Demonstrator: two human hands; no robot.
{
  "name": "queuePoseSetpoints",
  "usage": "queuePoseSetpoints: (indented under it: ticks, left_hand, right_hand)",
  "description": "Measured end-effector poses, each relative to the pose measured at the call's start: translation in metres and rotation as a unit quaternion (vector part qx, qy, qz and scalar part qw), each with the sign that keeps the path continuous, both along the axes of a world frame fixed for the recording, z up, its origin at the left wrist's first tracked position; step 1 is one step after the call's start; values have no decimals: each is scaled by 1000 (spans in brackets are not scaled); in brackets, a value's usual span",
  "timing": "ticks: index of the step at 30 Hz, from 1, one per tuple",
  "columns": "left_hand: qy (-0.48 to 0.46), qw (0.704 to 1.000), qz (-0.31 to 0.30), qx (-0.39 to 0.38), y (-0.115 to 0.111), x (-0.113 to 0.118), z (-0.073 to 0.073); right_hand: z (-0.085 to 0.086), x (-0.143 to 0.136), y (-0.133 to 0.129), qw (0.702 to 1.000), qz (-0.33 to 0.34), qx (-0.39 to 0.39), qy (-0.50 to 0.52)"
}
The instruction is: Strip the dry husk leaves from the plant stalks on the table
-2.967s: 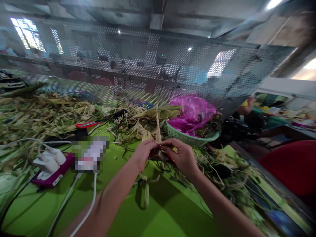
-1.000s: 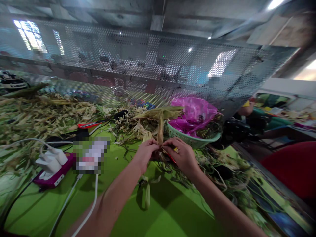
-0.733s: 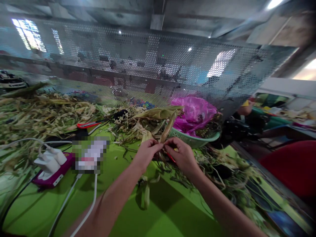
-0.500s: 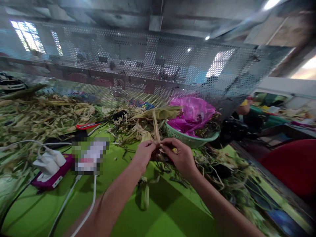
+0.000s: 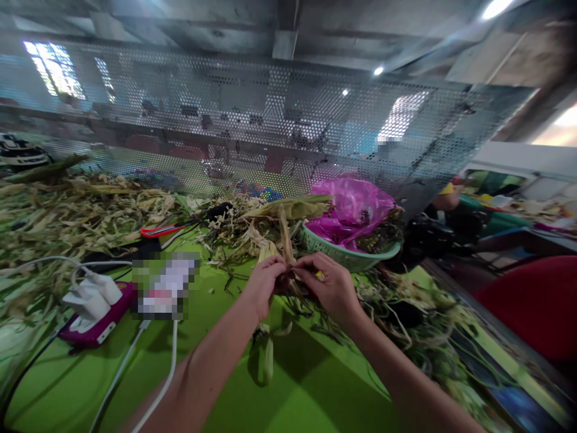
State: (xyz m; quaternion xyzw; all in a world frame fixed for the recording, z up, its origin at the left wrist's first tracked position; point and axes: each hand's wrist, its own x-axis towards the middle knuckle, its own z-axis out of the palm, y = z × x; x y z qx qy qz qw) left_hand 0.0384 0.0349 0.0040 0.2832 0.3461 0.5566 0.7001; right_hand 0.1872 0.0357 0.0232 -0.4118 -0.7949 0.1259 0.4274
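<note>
I pinch a dry husk (image 5: 285,234) between the fingertips of my left hand (image 5: 262,285) and right hand (image 5: 330,281) above a lime-green table (image 5: 225,388).

The husk points up, slightly tilted, near a pale green basket (image 5: 356,260) with a magenta bag (image 5: 356,207). Dried leaves (image 5: 90,207) heap the table's left; scraps (image 5: 415,328) litter its right. A perforated screen (image 5: 252,99) rises behind, under a concrete ceiling (image 5: 189,21). Marks on a black-and-white object (image 5: 21,153) are too blurred to read; the phone (image 5: 169,282) is pixelated.
</note>
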Motion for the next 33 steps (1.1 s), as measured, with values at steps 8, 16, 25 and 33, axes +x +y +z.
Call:
queuePoseSetpoints:
  ticks: [8,16,25,33]
  left_hand:
    - [91,992,-16,81,-3,0,6]
    - [66,998,7,17,1,-1,1]
    - [17,999,-27,29,2,-6,-1]
    - [50,997,-35,46,2,-6,1]
  right_hand:
    - [7,-3,-4,993,-31,-91,68]
    - [0,-3,-1,999,4,-4,47]
    - [4,4,-1,999,22,30,-34]
    - [5,6,1,997,45,24,-61]
